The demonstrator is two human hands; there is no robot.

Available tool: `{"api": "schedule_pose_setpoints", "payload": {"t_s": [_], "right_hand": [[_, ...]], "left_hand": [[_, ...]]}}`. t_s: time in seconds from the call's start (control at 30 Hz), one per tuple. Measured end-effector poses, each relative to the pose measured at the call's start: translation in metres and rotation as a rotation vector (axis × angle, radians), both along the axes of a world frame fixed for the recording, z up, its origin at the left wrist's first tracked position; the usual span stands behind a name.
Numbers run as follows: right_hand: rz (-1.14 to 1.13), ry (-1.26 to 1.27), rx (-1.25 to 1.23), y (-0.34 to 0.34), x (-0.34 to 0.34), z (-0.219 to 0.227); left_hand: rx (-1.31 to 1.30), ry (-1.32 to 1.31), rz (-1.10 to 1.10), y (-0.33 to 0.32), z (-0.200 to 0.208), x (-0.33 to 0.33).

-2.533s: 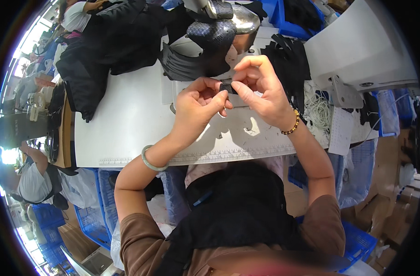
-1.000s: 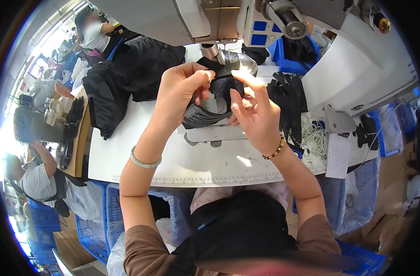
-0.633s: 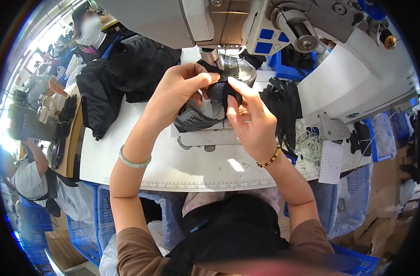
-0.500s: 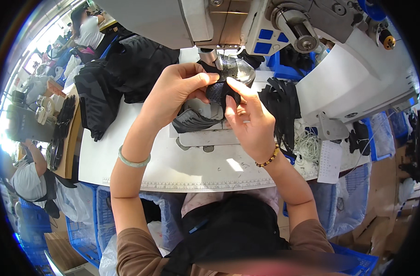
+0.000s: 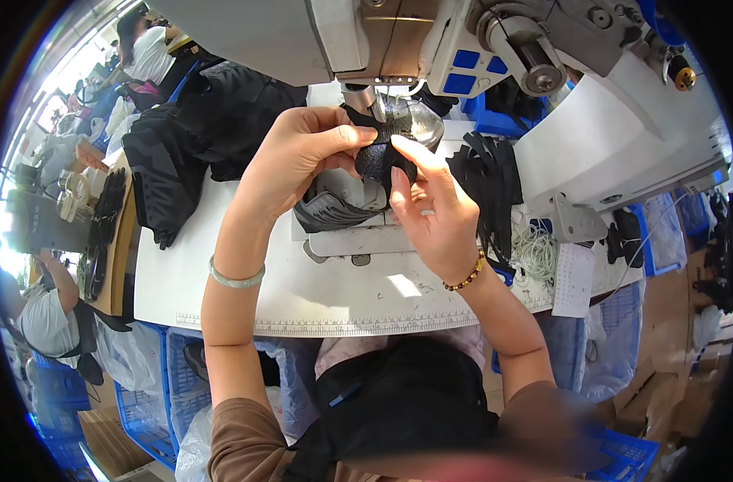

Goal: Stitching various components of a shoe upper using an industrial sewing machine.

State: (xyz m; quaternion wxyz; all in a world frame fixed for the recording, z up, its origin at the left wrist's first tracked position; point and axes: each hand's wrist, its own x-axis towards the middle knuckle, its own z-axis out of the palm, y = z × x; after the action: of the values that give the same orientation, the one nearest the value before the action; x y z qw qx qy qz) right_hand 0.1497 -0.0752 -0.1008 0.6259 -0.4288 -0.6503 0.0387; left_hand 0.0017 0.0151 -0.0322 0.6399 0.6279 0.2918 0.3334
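Observation:
A black fabric piece (image 5: 374, 163) with a ribbed, glossy surface is between my hands, just below the sewing machine's (image 5: 382, 48) needle area. My left hand (image 5: 298, 157) pinches its upper left edge between thumb and fingers. From the right, my right hand (image 5: 437, 210) grips it, thumb on top near the left thumb and fingers curled beneath. A grey-and-black patterned part (image 5: 330, 210) hangs at the lower left, apparently joined to it. Behind the fingertips sit a metal cylinder (image 5: 360, 98) and a clear plastic guard (image 5: 424, 124). The needle tip is hidden.
Black patterned fabric pieces (image 5: 161, 165) are heaped at left on the white table (image 5: 222, 281). Black strips (image 5: 487, 181) and tangled pale cord (image 5: 535, 251) lie at right, near a paper sheet (image 5: 573, 279). Blue crates (image 5: 145, 414) stand below; co-workers sit at far left.
Both hands keep their hold on the black fabric, with only slight shifts of the fingers. The whole view has moved a little.

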Motion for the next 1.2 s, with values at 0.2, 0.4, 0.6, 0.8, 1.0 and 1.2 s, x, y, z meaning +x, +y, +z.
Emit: {"api": "schedule_pose_setpoints", "payload": {"t_s": [0.2,0.4,0.6,0.8,1.0,1.2], "right_hand": [[0.017,0.195,-0.062,0.000,-0.003,-0.010],[-0.036,0.137,-0.019,0.003,0.001,-0.015],[-0.100,-0.011,0.162,0.005,0.002,-0.015],[-0.023,-0.071,0.139,0.002,0.005,-0.012],[-0.056,-0.086,0.114,0.002,0.006,-0.011],[-0.040,-0.084,0.118,0.003,0.008,-0.010]], "left_hand": [[0.052,-0.035,-0.012,-0.001,0.002,0.002],[0.267,0.070,0.065,-0.008,-0.005,0.002],[0.304,0.086,0.098,-0.014,-0.007,0.002],[0.259,0.066,0.075,-0.012,-0.006,0.000],[0.184,0.067,0.058,-0.007,-0.007,0.000],[0.162,0.063,0.048,-0.010,-0.003,0.002]]}}
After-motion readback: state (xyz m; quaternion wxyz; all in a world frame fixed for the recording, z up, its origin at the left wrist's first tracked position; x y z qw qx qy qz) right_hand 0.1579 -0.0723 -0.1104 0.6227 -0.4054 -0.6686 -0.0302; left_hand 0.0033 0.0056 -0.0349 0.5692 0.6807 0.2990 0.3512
